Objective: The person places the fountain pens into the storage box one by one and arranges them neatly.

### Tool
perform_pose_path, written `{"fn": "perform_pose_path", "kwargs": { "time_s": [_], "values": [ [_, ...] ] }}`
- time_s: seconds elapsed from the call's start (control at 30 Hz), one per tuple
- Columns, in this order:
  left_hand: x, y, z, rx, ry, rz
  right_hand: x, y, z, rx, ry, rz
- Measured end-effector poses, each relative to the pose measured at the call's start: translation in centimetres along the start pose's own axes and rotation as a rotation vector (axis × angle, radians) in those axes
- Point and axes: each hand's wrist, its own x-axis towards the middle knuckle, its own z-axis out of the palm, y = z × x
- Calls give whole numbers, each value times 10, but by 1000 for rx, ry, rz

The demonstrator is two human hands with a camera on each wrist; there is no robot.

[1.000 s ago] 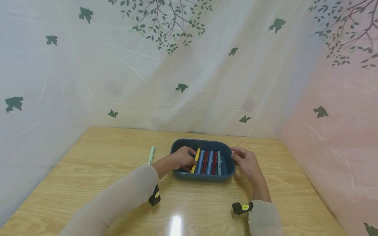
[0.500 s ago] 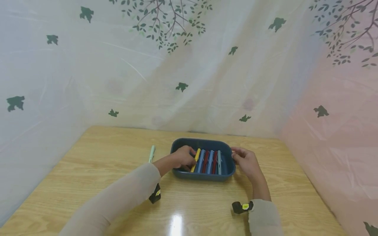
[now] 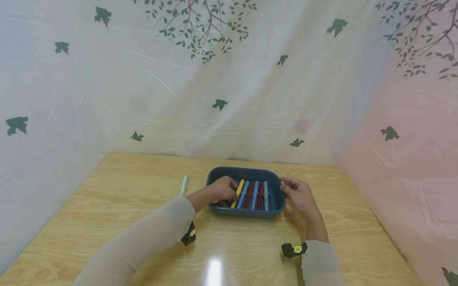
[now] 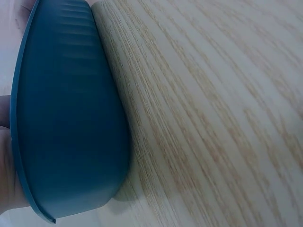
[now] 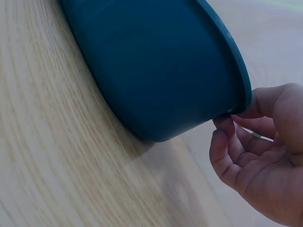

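Observation:
A dark blue plastic box (image 3: 247, 213) with rounded corners sits on the table, and several capped pens with wire clips lie side by side in it. From the left they are a yellow pen (image 3: 239, 190), a blue one, a dark red one, another blue one, another dark red one and a grey-green pen (image 3: 266, 196). My left hand (image 3: 223, 190) reaches over the near left rim and holds the yellow pen at its left side; its fingertips are partly hidden. At the right end, my right hand (image 5: 265, 146) pinches the box's rim between thumb and fingers.
A pale green pen (image 3: 184, 186) lies on the wooden table (image 3: 143, 174) left of the box, partly behind my left sleeve. A printed curtain (image 3: 179, 119) hangs along the table's back and sides.
The yellow pen and its neighbours shift very slightly in the box. Both hands stay in nearly the same places.

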Motion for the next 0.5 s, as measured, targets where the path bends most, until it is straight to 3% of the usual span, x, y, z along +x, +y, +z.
{"fn": "perform_pose_path", "kwargs": {
  "time_s": [0.5],
  "values": [
    [1, 0, 0, -78, -14, -20, -1, 1, 2, -10, 18, -51]
  ]
}}
